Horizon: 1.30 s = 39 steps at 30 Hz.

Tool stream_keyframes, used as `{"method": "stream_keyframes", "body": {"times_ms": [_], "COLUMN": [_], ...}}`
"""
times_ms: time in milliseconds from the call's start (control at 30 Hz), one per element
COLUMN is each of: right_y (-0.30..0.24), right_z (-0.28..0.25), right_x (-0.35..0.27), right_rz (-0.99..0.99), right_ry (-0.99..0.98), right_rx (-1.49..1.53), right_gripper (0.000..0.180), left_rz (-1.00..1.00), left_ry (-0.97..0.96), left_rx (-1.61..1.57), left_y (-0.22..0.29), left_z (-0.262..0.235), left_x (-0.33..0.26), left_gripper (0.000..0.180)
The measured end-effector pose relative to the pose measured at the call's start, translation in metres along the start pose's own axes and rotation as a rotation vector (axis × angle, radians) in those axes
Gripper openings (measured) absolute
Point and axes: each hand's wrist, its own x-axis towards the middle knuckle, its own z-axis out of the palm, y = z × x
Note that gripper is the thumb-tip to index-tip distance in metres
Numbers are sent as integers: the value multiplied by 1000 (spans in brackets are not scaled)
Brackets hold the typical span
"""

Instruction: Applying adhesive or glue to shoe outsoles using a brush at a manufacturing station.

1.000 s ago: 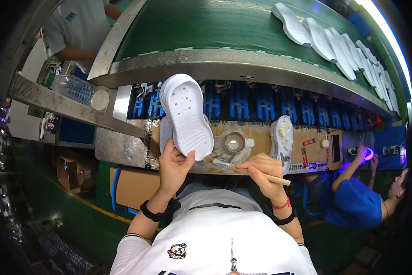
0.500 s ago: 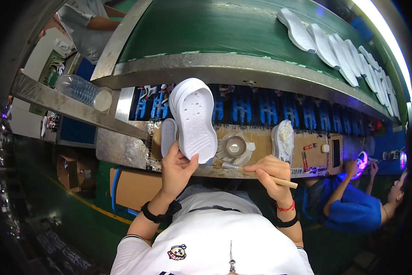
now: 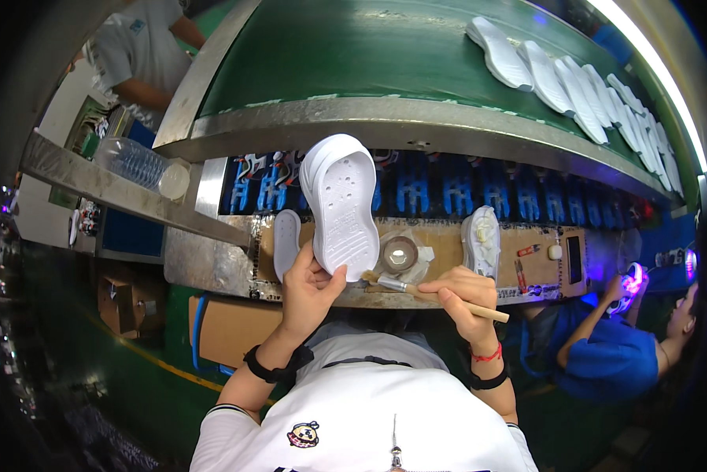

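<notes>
My left hand (image 3: 311, 288) grips a white shoe sole (image 3: 344, 212) by its near end, thumb on the inner face, which has small holes and ridges. The sole is held up, tilted toward me. In my right hand (image 3: 465, 296) is a brush (image 3: 416, 291) with a wooden handle; its bristles point left and come close to the sole's near right edge. Whether they touch it I cannot tell. Behind the brush stands a small round bowl (image 3: 399, 255) on crumpled wrapping. A flat white insole-shaped piece (image 3: 287, 241) lies left of the held sole.
A green conveyor belt (image 3: 353, 55) runs across the back, carrying several white soles (image 3: 558, 79) at right. On the bench, right of the bowl, sits a paper-filled white shoe (image 3: 481, 242). A plastic bottle (image 3: 137, 167) lies at left. A co-worker in blue (image 3: 605, 354) is at right.
The held sole and my left hand have shifted slightly to the right in view. The brush's bristles are now nearer the sole's edge. The co-worker at far left has moved.
</notes>
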Motion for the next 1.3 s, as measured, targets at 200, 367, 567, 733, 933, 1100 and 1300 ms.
{"method": "stream_keyframes", "body": {"times_ms": [200, 367, 567, 733, 933, 1100, 1300], "right_y": [-7, -14, 2, 45, 94, 127, 143], "right_z": [-29, -50, -34, -7, 28, 48, 55], "right_x": [-25, -45, -49, -60, -55, -52, -56], "right_rz": [101, 180, 305, 459, 588, 467, 475], "right_ry": [363, 692, 501, 291, 22, -1, -2], "right_rx": [32, 217, 176, 118, -34, -296, -322], "right_gripper": [24, 36, 29, 31, 21, 18, 20], "left_rz": [-46, -50, -102, 83, -84, -176, -312], "left_ry": [-225, -396, -412, -132, -52, -5, 44], "left_rx": [-39, -280, -490, 73, 1031, 958, 535], "left_y": [15, 69, 65, -68, -200, -233, -239], "left_z": [33, 103, 114, 29, -89, -96, -91], "left_x": [49, 160, 179, 88, 7, -4, 4], "left_gripper": [45, 43, 43, 39, 42, 41, 39]}}
